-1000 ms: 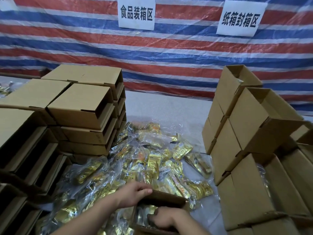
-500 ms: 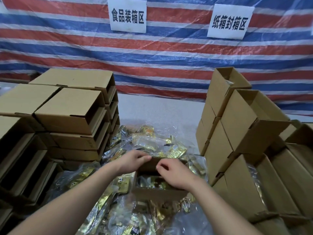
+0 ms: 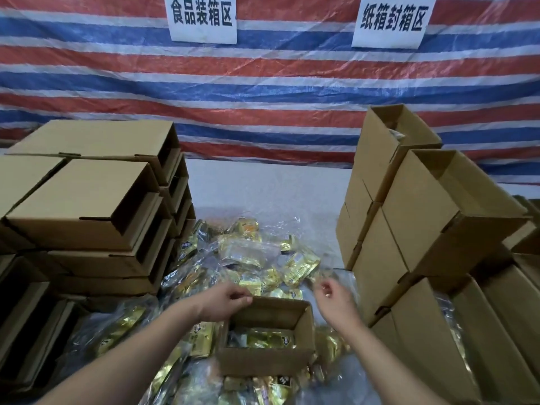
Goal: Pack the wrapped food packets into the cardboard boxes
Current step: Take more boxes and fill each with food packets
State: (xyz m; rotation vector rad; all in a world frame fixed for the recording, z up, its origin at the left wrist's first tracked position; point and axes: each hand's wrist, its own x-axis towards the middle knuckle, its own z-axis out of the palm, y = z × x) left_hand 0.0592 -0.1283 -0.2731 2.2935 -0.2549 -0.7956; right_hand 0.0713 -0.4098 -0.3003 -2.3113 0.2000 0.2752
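An open cardboard box (image 3: 264, 359) stands on the packet pile at the bottom centre. Gold wrapped packets (image 3: 260, 340) lie inside it. My left hand (image 3: 225, 302) grips the box's far rim at its left corner, fingers curled over the edge. Just beyond the box's right corner my right hand (image 3: 333, 298) hovers above the pile. Its fingers are loosely curled and I see nothing in them. More gold packets in clear wrap (image 3: 251, 255) lie heaped on the table behind and around the box.
Stacks of empty cardboard boxes (image 3: 81, 211) on their sides rise at the left. Tilted stacked boxes (image 3: 438, 220) stand at the right, with packet-filled ones (image 3: 420, 355) below. A striped tarp with two paper signs (image 3: 203, 17) hangs behind.
My right hand has left the box's far rim and moved right, off the box. My left hand has stayed on the rim's left corner.
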